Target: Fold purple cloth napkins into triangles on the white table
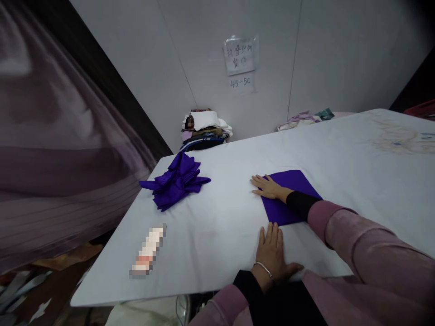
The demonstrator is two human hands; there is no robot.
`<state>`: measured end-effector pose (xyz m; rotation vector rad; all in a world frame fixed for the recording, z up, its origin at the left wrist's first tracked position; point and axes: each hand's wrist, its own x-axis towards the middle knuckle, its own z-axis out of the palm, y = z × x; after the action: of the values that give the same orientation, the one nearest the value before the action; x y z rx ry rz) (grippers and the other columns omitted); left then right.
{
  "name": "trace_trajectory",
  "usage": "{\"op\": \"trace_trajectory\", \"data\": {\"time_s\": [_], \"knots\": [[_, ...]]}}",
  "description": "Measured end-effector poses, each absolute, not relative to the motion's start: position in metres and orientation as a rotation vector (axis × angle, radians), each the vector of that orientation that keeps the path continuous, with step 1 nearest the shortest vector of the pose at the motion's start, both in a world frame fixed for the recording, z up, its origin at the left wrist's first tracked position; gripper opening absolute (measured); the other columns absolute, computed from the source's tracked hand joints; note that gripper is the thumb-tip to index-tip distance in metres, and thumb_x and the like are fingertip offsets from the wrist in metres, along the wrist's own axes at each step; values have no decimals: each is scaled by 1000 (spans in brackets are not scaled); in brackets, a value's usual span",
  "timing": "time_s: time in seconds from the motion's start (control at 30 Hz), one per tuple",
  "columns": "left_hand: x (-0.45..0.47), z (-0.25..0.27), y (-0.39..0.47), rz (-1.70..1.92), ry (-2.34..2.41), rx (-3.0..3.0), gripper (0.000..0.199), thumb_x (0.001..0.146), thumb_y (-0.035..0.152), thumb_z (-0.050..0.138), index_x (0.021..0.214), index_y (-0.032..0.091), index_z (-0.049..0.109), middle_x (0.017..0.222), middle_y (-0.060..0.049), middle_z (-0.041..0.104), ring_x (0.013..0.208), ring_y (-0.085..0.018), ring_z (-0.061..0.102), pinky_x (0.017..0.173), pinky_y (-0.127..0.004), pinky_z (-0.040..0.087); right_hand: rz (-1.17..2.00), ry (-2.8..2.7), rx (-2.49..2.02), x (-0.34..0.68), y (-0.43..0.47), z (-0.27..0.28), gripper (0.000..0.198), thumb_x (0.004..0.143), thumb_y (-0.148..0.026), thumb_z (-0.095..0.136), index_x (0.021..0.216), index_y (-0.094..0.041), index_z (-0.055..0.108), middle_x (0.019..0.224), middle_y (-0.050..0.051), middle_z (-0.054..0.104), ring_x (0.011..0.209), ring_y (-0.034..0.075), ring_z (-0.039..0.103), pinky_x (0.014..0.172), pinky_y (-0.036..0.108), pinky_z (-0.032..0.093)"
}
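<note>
"Ops: hands status, pls?"
"Me, remote: my R hand [268,186] is palm-down, fingers spread wide, gripping nothing. It lies over the L edge of the folded purple cloth [294,181], prob. to press it smooth."
"& L?"
"L hand [272,256] is palm-down too, fingers straight & close tog., thumb out wide, nothing gripped. Fingertips are at the cloth's near edge; can't tell if touching. I'd guess it's put there to steady that side."
"Cloth loc?"
"Flat on the white table [220,244], R of centre, partly under my R hand & black cuff [299,204]."
"Other purple stuff?"
"Crumpled purple heap [178,183], table's L side, well apart from the cloth, presumably so it's outside my hands' working area."
</note>
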<state>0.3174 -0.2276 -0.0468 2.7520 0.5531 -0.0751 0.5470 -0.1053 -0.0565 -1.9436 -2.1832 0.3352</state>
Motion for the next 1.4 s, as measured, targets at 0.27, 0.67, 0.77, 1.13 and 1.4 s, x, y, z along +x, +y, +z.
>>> {"op": "trace_trajectory", "data": {"time_s": [0.27, 0.67, 0.77, 1.13, 1.4], "knots": [[322, -28, -161, 229, 904, 2578, 49, 94, 29, 22, 138, 13, 36, 148, -9, 32, 139, -20, 21, 113, -44, 22, 290, -2102, -1902, 520, -182, -48, 74, 89, -63, 22, 148, -18, 16, 151, 12, 19, 139, 28, 13, 111, 51, 9], [428, -53, -76, -67, 836, 2740, 67, 90, 56, 25, 143, 14, 26, 153, -10, 16, 142, -24, 8, 114, -48, 8, 326, -2164, -1721, 477, -230, -57, 84, 85, -64, 40, 147, -12, 17, 149, 19, 24, 139, 31, 11, 109, 56, 6], [425, -56, -76, -86, 832, 2778, 69, 90, 57, 23, 144, 14, 24, 153, -11, 17, 142, -24, 8, 113, -48, 9, 400, -2166, -1686, 470, -247, -53, 85, 85, -64, 38, 146, -9, 19, 149, 21, 23, 139, 30, 11, 110, 52, 5], [424, -51, -73, 63, 840, 2714, 63, 91, 51, 33, 141, 12, 30, 151, -14, 22, 140, -27, 15, 112, -50, 15, 119, -1791, -1802, 530, -342, -52, 48, 94, -32, 41, 140, -22, 36, 141, 10, 42, 134, 22, 30, 110, 52, 20], [371, -43, -138, 540, 362, 2781, 41, 83, 41, 57, 118, 20, 58, 125, -11, 57, 116, -26, 49, 100, -46, 36, -290, -1464, -2024, 615, -381, -70, 33, 92, -23, 42, 121, -24, 58, 119, 7, 63, 117, 22, 53, 94, 45, 48]]}}
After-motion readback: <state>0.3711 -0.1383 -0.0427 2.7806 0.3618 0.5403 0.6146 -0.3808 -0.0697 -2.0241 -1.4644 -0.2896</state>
